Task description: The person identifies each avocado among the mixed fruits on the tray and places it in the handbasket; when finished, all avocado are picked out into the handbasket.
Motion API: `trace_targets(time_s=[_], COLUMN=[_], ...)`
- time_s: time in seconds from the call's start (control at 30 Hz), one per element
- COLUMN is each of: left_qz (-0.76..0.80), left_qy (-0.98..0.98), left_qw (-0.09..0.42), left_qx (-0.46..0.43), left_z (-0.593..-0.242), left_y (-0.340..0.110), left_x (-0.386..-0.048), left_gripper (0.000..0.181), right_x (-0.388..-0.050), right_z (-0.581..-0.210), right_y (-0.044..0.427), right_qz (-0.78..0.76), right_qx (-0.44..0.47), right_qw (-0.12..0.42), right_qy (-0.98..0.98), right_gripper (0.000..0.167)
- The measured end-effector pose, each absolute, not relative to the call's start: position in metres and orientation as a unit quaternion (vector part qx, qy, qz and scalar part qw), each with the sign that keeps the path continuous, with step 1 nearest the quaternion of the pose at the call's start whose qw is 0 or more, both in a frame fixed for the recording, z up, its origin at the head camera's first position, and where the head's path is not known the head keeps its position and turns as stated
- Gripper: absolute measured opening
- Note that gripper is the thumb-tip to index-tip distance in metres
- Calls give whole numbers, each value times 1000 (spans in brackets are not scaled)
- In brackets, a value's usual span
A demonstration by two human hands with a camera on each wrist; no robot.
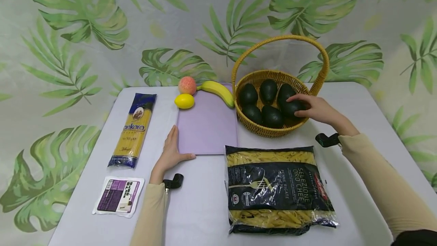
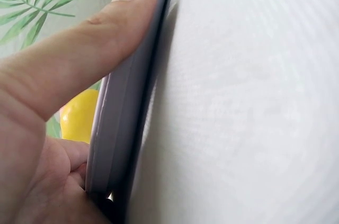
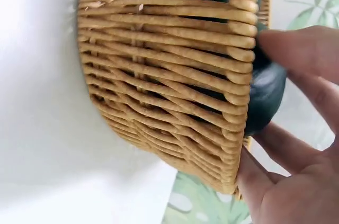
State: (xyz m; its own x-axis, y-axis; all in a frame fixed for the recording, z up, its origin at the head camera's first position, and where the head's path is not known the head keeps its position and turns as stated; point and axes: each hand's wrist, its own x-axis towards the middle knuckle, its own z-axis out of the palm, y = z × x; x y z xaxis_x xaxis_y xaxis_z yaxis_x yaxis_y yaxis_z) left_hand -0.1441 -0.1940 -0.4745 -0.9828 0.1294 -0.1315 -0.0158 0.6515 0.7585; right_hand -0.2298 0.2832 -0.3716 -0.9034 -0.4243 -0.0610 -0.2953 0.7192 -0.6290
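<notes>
A wicker basket with a tall handle holds several dark green avocados. My right hand reaches over the basket's right rim and grips one avocado there. In the right wrist view, the fingers close round that dark avocado, which shows just above the rim. My left hand rests against the near left corner of a flat lilac tray. Its thumb lies straight along the tray's front edge, while the other fingers lie along the left side.
A banana, a peach and a lemon lie at the tray's far side. On the left are a spaghetti pack and a white-and-purple packet. A large penne bag lies in front of the basket.
</notes>
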Motion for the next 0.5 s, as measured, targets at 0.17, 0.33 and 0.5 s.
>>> trace_targets(time_s=[0.17, 0.33, 0.5], left_qz=[414, 415, 415], left_qy=[906, 905, 904], left_qw=[87, 86, 95], left_qx=[34, 35, 30], left_z=[-476, -475, -474], left_y=[-194, -192, -190], left_x=[-145, -146, -146], left_gripper=[124, 124, 123], right_x=[-231, -233, -235], right_z=[-373, -377, -381], right_y=[279, 277, 275], right_qz=[-273, -250, -254], right_qx=[-213, -222, -202], right_qw=[88, 90, 103], right_qy=[934, 938, 940], right_gripper=[46, 43, 43])
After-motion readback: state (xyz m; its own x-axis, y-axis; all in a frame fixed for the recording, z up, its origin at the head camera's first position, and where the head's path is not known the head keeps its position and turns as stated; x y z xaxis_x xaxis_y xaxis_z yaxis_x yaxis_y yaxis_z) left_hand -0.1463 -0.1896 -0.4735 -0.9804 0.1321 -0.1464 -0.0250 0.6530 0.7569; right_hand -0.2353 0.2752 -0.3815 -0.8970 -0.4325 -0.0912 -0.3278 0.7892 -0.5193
